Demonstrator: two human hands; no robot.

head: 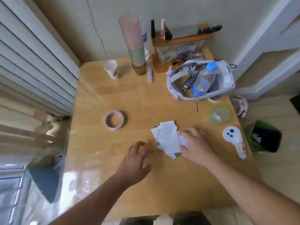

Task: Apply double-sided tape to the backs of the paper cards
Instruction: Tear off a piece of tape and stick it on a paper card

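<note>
Cards (168,137) heaped mid-table (146,98), thin, light, floppy, likely slippery so best pinched by an edge; right hand (195,146) pinches pile's right side, left hand (135,161) spread, holding nothing, tape (114,120) well left.

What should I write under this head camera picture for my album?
Right hand on the paper cards, left hand open nearby, tape roll waiting.

Soft daylight enters from the left, leaving glare on the desk (84,172). The picture is blurry, and its edges bend.
</note>
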